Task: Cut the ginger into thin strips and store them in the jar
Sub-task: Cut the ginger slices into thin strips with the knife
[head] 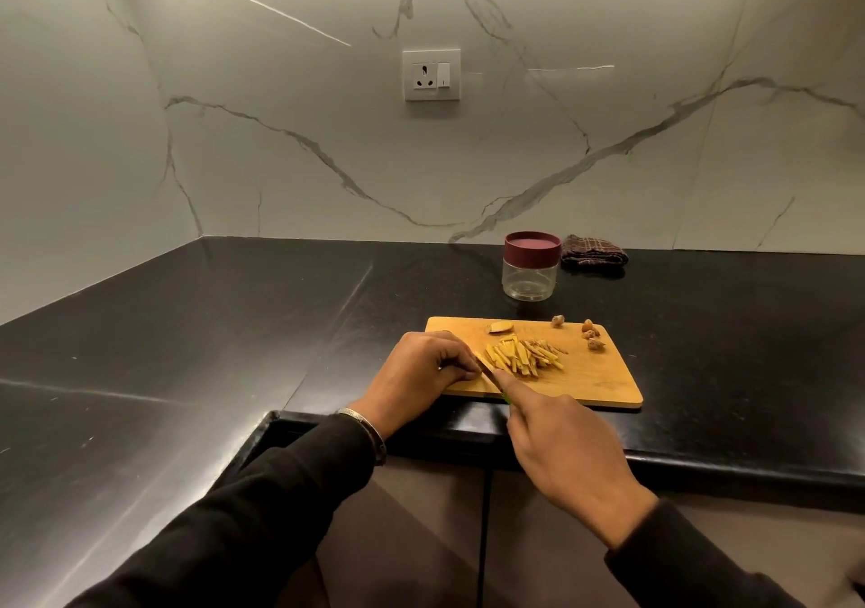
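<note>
While the right hand (557, 439) grips the knife (489, 376), forefinger along the blade, left hand (428, 366) pinches the ginger slice (482, 358) at its 3 o'clock; strips (524, 355) lie beyond, pointing 12 o'clock; jar (531, 266), lid on, farthest, 1 o'clock.

Yellow ginger strips (524, 357) lie on a tan wooden board (594, 378) upon a black counter (234, 317), behind them a maroon-lidded clear jar (531, 266), a seemingly brown checked cloth (593, 252) and white grey-veined marble wall (281, 116).
</note>
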The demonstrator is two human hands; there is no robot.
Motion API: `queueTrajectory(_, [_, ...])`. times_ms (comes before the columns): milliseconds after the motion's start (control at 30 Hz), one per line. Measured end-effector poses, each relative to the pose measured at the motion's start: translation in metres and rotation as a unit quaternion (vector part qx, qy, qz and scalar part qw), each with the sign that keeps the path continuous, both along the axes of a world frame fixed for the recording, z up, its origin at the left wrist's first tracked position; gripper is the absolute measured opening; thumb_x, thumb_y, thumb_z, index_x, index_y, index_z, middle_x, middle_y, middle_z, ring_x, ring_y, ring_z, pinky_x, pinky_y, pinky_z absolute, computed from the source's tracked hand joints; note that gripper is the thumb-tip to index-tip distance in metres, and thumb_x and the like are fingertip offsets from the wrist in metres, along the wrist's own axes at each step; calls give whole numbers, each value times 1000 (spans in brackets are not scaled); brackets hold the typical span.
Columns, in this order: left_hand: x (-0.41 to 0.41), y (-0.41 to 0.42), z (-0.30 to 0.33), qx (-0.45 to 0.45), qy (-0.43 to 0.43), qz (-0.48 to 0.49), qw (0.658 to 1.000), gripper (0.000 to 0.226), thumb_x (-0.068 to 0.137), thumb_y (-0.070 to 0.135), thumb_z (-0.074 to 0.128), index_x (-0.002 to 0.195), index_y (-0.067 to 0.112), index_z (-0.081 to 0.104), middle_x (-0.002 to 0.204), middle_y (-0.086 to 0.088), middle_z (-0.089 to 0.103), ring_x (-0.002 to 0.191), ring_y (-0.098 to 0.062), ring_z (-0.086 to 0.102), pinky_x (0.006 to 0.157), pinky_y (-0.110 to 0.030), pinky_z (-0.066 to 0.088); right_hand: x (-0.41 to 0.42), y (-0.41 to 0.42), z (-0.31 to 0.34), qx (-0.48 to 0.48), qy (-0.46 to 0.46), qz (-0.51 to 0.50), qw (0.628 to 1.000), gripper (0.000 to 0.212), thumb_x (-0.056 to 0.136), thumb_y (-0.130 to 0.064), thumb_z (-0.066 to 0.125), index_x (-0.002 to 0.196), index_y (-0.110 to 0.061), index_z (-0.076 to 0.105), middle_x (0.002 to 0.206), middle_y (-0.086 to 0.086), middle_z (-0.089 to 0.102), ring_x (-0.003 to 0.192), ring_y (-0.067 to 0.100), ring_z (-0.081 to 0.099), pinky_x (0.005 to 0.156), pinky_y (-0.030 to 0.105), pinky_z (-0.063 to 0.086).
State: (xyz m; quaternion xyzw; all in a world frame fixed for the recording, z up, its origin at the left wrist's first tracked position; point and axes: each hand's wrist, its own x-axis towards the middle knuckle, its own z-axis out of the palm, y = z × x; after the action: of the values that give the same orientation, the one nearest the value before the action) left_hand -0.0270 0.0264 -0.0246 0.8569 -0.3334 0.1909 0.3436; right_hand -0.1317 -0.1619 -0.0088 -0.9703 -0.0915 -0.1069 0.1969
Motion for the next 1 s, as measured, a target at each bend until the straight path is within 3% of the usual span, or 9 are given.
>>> queueTrajectory(200, [1, 0, 8, 65, -23, -7, 998, 8, 86, 12, 75, 90, 17, 79, 94, 9, 72, 85, -3, 66, 79, -23, 56, 3, 1, 2, 3, 13, 13, 1000, 54, 106, -39, 36, 157, -42, 16, 77, -10, 52, 67, 6, 48, 56, 22, 33])
queueTrajectory(400, [4, -2, 23, 141, -22, -6, 990, 9, 86, 19, 77, 94, 20, 79, 93, 8, 73, 84, -3, 66, 82, -22, 56, 16, 10, 6, -14, 31, 14, 999, 54, 106, -37, 36, 157, -39, 18, 105, -3, 62, 88, 11, 56, 76, 28, 50])
queueTrajectory(533, [5, -3, 25, 149, -23, 5, 989, 9, 85, 18, 77, 94, 20, 79, 93, 7, 74, 83, -3, 66, 82, -23, 56, 20, 15, 6, -32, 42, 11, 999, 55, 107, -36, 36, 158, -37, 16, 102, -3, 58, 92, 13, 57, 82, 32, 53])
queueTrajectory(767, [3, -4, 26, 138, -5, 14, 990, 8, 85, 17, 77, 91, 20, 80, 90, 9, 74, 82, -3, 66, 81, -19, 55, 1, 8, -1, -40, 34, 15, 998, 58, 107, -32, 35, 159, -36, 8, 92, -5, 51, 82, 11, 50, 71, 28, 42])
queueTrajectory(1000, [-1, 0, 12, 93, -23, 26, 995, 8, 84, 14, 78, 88, 21, 80, 88, 11, 73, 81, -3, 65, 75, -10, 49, -29, 4, -1, -139, -3, -18, 990, 67, 108, -22, 32, 158, -37, -10, 89, -2, 47, 78, 15, 47, 70, 31, 41])
